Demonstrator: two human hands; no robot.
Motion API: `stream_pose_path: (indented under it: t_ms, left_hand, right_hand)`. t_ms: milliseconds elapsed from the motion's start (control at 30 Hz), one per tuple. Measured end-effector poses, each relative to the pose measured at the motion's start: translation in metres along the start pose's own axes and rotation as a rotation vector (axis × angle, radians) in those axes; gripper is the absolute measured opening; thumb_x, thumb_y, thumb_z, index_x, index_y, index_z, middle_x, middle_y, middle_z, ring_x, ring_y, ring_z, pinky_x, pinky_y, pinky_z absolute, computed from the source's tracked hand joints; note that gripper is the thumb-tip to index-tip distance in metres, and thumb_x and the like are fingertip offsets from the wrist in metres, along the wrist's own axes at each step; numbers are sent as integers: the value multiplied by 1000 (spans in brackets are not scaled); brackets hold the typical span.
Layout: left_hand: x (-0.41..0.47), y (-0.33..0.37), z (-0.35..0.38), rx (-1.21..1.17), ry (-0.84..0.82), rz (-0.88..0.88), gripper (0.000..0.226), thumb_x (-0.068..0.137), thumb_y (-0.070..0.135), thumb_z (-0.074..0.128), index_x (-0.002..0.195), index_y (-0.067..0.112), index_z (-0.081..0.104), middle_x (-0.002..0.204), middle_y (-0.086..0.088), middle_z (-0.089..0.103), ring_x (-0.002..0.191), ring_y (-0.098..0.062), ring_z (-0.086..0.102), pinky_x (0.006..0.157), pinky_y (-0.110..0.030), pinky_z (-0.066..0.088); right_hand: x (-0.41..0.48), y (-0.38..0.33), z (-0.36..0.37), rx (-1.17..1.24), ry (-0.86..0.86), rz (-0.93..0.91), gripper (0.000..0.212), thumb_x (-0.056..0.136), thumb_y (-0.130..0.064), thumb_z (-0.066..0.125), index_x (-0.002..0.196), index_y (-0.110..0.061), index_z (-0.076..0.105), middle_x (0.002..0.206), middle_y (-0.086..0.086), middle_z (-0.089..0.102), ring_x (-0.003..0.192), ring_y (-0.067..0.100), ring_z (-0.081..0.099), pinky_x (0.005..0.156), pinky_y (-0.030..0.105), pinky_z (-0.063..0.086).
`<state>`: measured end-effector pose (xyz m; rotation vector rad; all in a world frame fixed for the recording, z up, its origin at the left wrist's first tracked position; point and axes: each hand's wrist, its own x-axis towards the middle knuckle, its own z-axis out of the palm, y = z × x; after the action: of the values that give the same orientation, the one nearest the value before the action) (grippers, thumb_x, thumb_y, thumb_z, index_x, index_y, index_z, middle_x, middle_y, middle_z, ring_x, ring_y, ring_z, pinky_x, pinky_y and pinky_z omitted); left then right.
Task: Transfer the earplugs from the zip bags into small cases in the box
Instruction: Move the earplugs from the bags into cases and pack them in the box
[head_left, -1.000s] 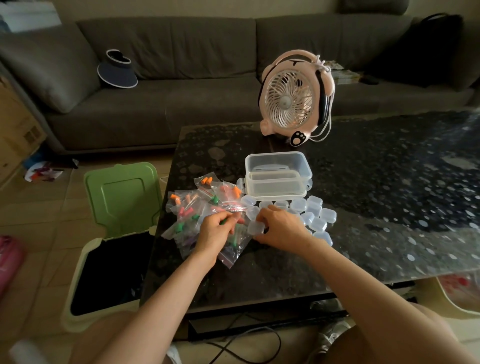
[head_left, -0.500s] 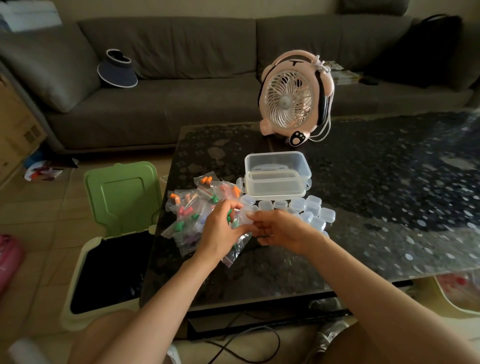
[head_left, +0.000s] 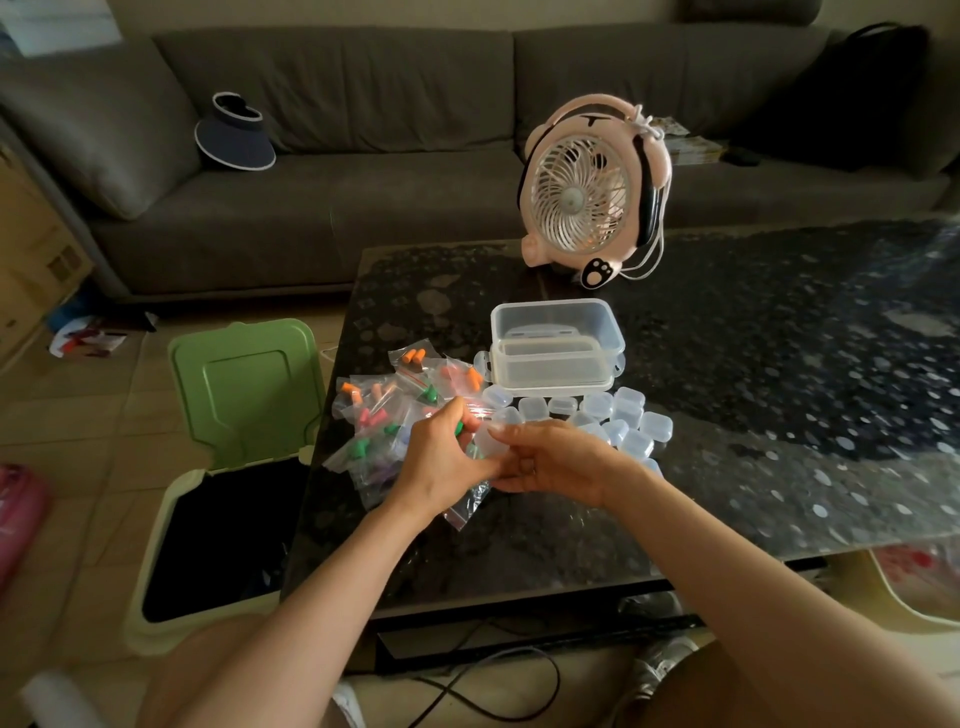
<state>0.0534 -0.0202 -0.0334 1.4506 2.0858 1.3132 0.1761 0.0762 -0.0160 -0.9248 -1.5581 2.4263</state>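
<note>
A pile of clear zip bags (head_left: 387, 415) holding orange, pink and green earplugs lies on the table's left part. My left hand (head_left: 441, 462) pinches green earplugs (head_left: 459, 427) above the pile. My right hand (head_left: 550, 460) holds a small clear case (head_left: 488, 441) right beside them, fingers curled round it. Several more small clear cases (head_left: 618, 415) lie in a cluster behind my right hand. A clear plastic box (head_left: 556, 327) with its lid (head_left: 550, 366) leaning in front stands behind the cases.
A pink desk fan (head_left: 587, 192) stands at the back of the dark glass table (head_left: 779, 364). An open green-lidded bin (head_left: 234, 457) sits on the floor left of the table. A grey sofa (head_left: 363, 156) runs behind, with a visor on it.
My right hand lifted a small case off the table and brought it to my left hand. My left hand rose from the bags with green earplugs.
</note>
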Motion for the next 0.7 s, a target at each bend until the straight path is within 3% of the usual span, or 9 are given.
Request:
stream_pose_path:
  t_ms: [167, 333, 500, 600, 700]
  left_hand:
    - [0, 0, 1, -41, -19, 26, 31, 71, 22, 80, 86, 12, 55, 74, 10, 55, 66, -5, 50, 58, -8, 42]
    - [2, 1, -2, -84, 3, 46, 33, 74, 21, 78, 98, 10, 59, 79, 14, 54, 70, 4, 51, 63, -5, 40]
    - [4, 3, -6, -157, -24, -85, 25, 78, 33, 73, 94, 20, 59, 76, 16, 52, 68, 7, 50, 60, -4, 38]
    - [6, 2, -10, -163, -85, -194, 16, 82, 32, 69, 92, 24, 60, 86, 12, 57, 83, -3, 52, 66, -9, 40]
    - [7, 1, -15, -258, -146, -334, 10, 90, 24, 59, 95, 32, 57, 98, 6, 58, 91, -7, 52, 71, -20, 40]
  right_hand:
    - [1, -3, -3, 44, 15, 18, 55, 72, -25, 71, 118, 0, 58, 105, 17, 61, 86, 22, 64, 80, 35, 55]
    - [0, -6, -9, 135, 25, -40, 21, 85, -17, 62, 101, -4, 60, 91, 13, 69, 85, 26, 68, 89, 42, 54]
    - [-2, -9, -10, 144, 25, -67, 29, 88, -18, 60, 111, -1, 60, 104, 19, 68, 97, 32, 67, 91, 44, 53]
    - [-3, -10, -11, 136, -7, -73, 31, 87, -17, 61, 114, -1, 57, 114, 25, 64, 107, 37, 63, 95, 46, 51]
    - [-1, -7, -11, 146, 29, -63, 36, 87, -14, 62, 118, 2, 55, 117, 28, 62, 107, 39, 63, 90, 44, 54]
